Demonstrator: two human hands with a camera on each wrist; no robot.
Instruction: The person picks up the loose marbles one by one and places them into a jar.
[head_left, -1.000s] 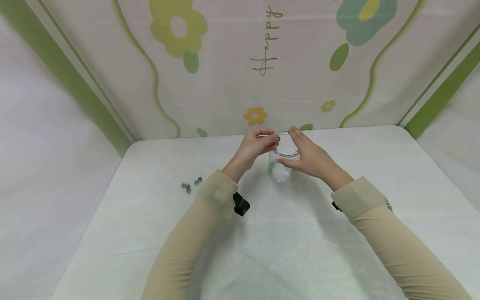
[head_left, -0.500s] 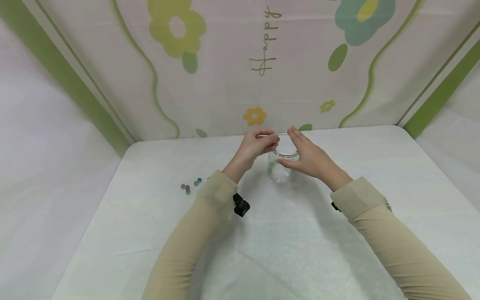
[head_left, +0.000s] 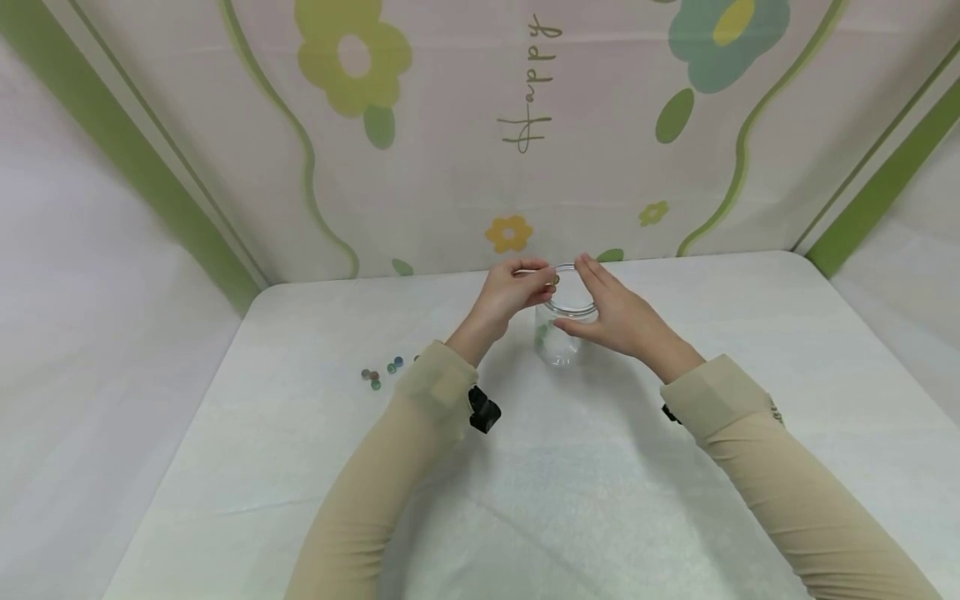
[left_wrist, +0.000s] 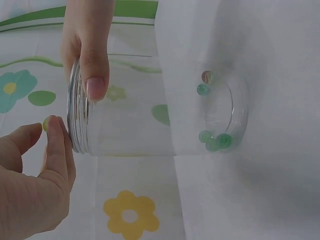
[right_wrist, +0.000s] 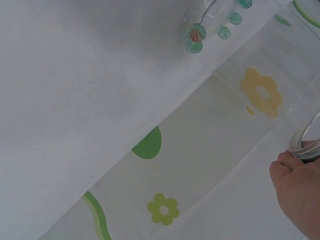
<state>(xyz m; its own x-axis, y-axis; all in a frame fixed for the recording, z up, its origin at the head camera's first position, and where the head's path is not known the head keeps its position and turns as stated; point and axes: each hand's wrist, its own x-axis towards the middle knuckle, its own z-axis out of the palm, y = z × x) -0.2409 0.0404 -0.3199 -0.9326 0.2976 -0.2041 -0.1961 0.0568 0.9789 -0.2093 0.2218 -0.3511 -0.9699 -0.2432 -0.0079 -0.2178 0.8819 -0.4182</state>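
A clear glass jar (head_left: 558, 346) stands upright near the back of the table, its mouth uncovered. My right hand (head_left: 618, 312) holds it at the neck, thumb on the near side and fingers on the far side of the rim. At the left edge of the mouth, my left hand (head_left: 510, 292) pinches a small yellow-green marble (left_wrist: 45, 124) between thumb and fingertips. Several marbles, mostly green, lie on the jar's bottom, among them a dark green marble (left_wrist: 224, 140) and a brownish marble (left_wrist: 207, 76).
Several loose marbles (head_left: 375, 376) lie on the white table left of my left forearm, including a blue marble (head_left: 398, 362). One more is partly hidden by the left sleeve (head_left: 435, 379). A flower-printed backdrop (head_left: 442, 167) rises behind the table's back edge.
Both hands stay almost still at the jar's mouth, the marble still pinched in the left. Part of another loose marble now shows beside the left sleeve, where it was covered one second ago.
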